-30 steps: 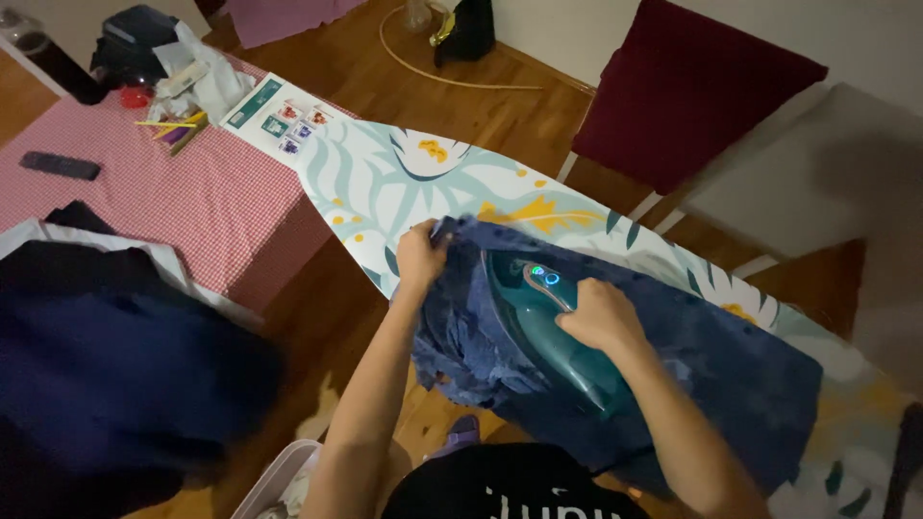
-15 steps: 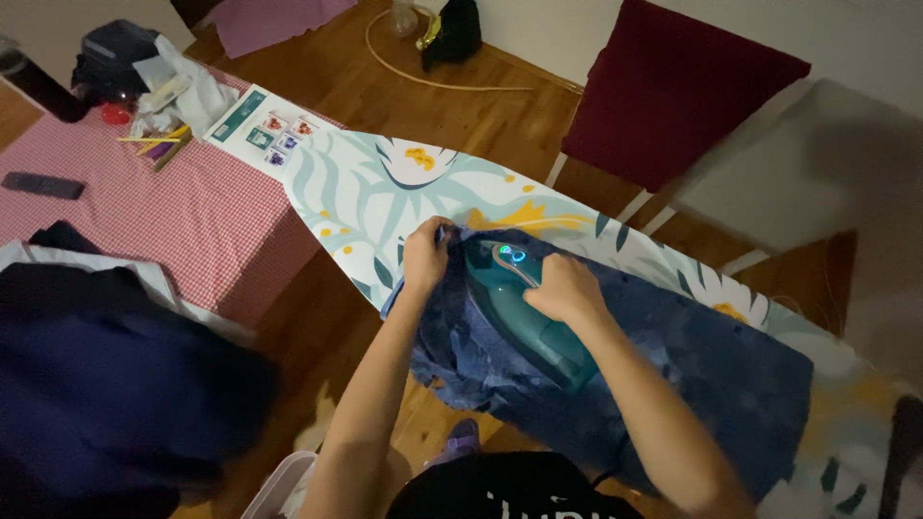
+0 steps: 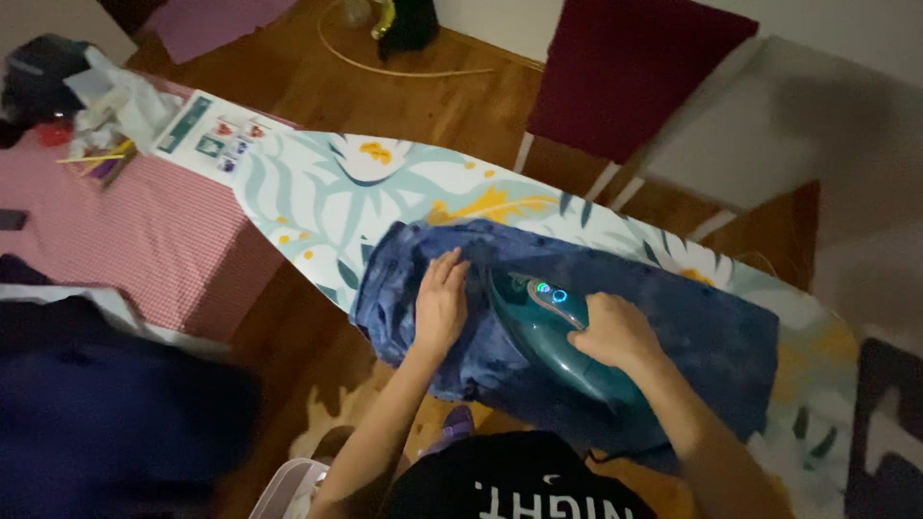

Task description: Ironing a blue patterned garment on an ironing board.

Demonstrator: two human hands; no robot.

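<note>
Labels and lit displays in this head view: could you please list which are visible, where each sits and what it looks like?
Label card: lies at the pointed tip of the ironing board, next to the red checked cloth; white rectangle with a teal strip and small coloured picture squares.
Indicator lights: on top of the teal iron just ahead of the right hand; small green and blue glowing dots.

Left hand (image 3: 440,303) lies flat, palm down, fingers extended and together, forearm angled up from lower left. Right hand (image 3: 615,333) is curled closed in a grip, wrist straight, forearm running in from lower right.
</note>
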